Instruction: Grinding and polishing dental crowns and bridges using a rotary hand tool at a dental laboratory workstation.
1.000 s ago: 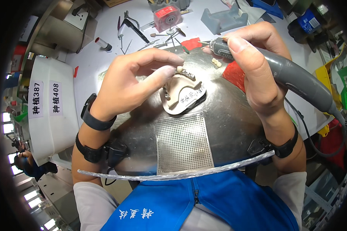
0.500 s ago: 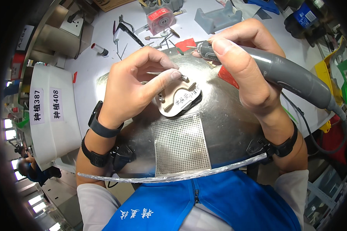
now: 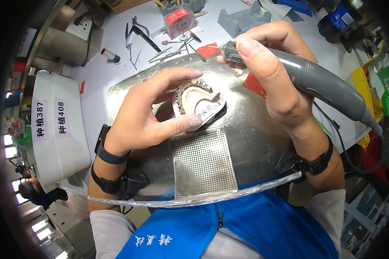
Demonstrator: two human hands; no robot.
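Observation:
A dental model [image 3: 197,97] on a pale plaster base lies on the metal work surface, with a metal framework [image 3: 181,94] along its arch. My left hand [image 3: 145,110] spans it from the left, thumb on the near edge of the base and forefinger at the far side of the arch. The other left fingers are partly hidden. In my right hand [image 3: 278,82] is a grey rotary handpiece [image 3: 320,82], gripped between thumb and fingers. Its thin bur [image 3: 215,47] points left, apart from the model.
A perforated metal grid [image 3: 204,164] sits in the near work surface [image 3: 255,138]. Several burs [image 3: 173,54] and a red tape dispenser [image 3: 180,23] lie beyond. A white bin [image 3: 60,125] stands left; the handpiece cord [image 3: 376,127] trails right.
My left hand has shifted down and spread from a pinch over the model to span it. More of the arch shows. My right hand and the handpiece have barely moved.

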